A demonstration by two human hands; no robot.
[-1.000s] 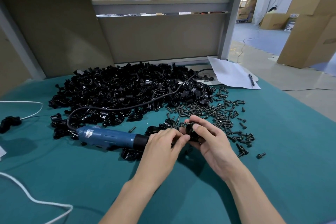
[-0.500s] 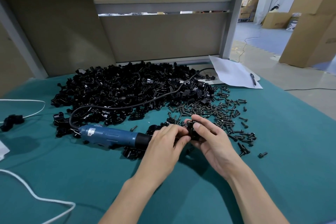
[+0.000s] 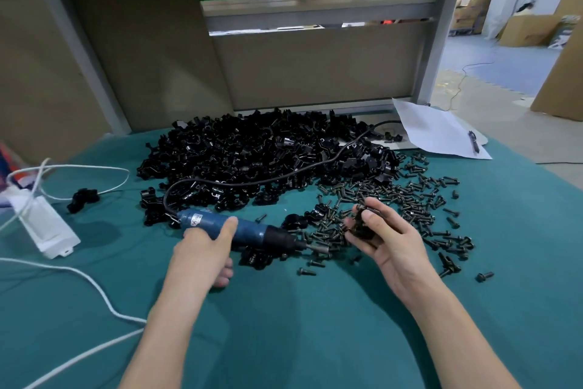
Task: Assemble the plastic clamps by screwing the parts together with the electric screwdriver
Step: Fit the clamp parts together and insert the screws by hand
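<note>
Left hand (image 3: 202, 246) wraps the electric screwdriver (image 3: 252, 231), low on the teal table (image 3: 284, 325) — thumb on top, fingers curled under. Right hand (image 3: 391, 243), just beside its tip, curls thumb and fingers round a black clamp (image 3: 362, 226).

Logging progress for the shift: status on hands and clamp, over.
Left hand gripping screwdriver. Right hand holding clamp. Loose screws scattered around the tip.

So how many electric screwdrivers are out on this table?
1. The blue electric screwdriver is just in front of the black clamp pile, with the left hand wrapped round its body. None other shows, though the pile could hide one.
</note>
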